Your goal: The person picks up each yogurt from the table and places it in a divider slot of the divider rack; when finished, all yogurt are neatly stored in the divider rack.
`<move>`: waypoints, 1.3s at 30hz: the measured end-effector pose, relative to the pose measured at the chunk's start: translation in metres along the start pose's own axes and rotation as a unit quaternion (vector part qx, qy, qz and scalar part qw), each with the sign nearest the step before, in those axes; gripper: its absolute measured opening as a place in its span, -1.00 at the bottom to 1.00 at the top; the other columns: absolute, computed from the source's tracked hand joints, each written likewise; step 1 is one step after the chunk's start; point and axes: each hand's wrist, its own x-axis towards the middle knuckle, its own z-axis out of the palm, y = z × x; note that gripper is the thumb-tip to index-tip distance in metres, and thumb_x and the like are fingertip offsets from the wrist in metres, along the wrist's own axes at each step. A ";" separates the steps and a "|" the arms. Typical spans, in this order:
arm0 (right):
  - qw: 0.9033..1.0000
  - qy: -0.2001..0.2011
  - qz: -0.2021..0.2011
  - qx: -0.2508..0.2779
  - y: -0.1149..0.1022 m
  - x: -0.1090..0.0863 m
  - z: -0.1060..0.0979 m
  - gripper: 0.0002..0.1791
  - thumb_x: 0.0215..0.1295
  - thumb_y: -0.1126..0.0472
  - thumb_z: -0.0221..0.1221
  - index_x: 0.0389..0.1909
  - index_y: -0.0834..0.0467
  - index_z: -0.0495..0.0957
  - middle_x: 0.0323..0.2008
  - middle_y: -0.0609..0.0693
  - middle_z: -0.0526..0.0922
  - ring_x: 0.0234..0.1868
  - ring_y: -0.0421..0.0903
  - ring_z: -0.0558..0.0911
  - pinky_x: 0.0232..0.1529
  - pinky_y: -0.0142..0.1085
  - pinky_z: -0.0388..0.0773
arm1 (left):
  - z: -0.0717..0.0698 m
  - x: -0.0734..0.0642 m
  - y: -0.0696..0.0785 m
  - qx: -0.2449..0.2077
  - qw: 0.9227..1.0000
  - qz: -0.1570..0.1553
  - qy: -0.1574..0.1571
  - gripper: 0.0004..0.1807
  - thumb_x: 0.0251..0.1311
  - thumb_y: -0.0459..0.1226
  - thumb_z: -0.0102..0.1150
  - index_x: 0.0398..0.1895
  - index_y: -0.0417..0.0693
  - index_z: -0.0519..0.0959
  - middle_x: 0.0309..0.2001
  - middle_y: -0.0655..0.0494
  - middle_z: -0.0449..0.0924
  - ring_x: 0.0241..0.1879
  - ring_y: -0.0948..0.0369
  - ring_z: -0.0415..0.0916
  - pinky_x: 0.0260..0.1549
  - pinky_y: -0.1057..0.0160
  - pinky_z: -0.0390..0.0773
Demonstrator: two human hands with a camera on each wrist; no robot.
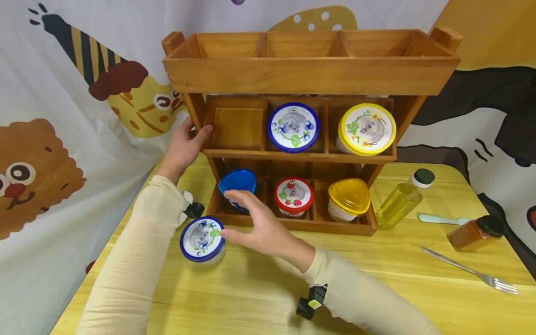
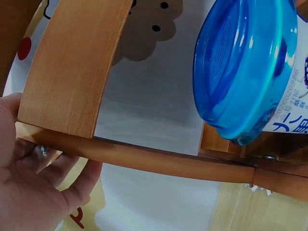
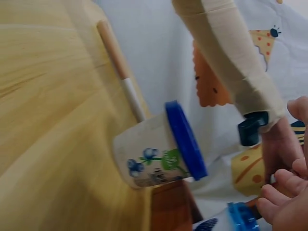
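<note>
My left hand [image 1: 180, 151] grips the left side of a wooden tiered rack [image 1: 310, 77]. In the left wrist view, its fingers curl around a wooden upright [image 2: 159, 161]. Over the table, my right hand [image 1: 268, 228] has thumb and fingers spread, with nothing held. Its thumb tip is right by a white tub with a dark blue lid and blueberry print [image 1: 203, 239], which stands in front of the rack. The right wrist view shows that blueberry tub [image 3: 151, 154] apart from the fingers. Behind the right hand, a tub with a clear blue lid [image 1: 237, 180] sits in the rack's lower left compartment.
Other rack compartments hold a blueberry tub [image 1: 293, 128], a yellow-lidded tub [image 1: 367, 130], a red-lidded tub [image 1: 294, 197] and a clear-yellow-lidded tub [image 1: 349, 200]. Rightward are an oil bottle [image 1: 399, 202], a black-capped jar [image 1: 475, 233], a pale green handle [image 1: 444, 219] and a fork [image 1: 465, 269].
</note>
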 end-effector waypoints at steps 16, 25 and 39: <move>0.992 -0.096 0.073 -0.027 0.028 0.000 0.036 0.00 0.12 -0.06 0.41 0.48 0.14 0.11 0.42 0.08 0.29 0.36 0.03 0.40 0.35 -0.14 0.40 | 0.000 0.000 0.004 0.002 1.000 0.003 -0.002 -0.33 0.41 0.07 0.00 0.47 0.01 0.19 0.38 -0.08 0.35 0.33 0.00 0.39 0.30 -0.03 0.42; 0.988 -0.110 0.104 -0.011 0.039 0.002 0.052 0.14 0.05 -0.09 0.45 0.53 0.10 -0.01 0.47 0.03 0.20 0.42 -0.04 0.31 0.41 -0.08 0.32 | 0.000 0.000 0.002 -0.003 1.000 0.004 0.000 -0.34 0.42 0.06 0.00 0.46 -0.01 0.20 0.37 -0.10 0.36 0.33 0.00 0.39 0.30 -0.03 0.42; 0.986 -0.121 0.117 0.007 0.050 0.004 0.065 0.18 0.05 -0.06 0.46 0.54 0.09 -0.11 0.47 0.05 0.17 0.42 -0.05 0.29 0.44 -0.06 0.27 | 0.001 0.000 0.001 -0.005 1.000 0.008 -0.002 -0.35 0.42 0.06 -0.01 0.46 0.00 0.20 0.36 -0.11 0.37 0.31 -0.01 0.41 0.28 -0.04 0.44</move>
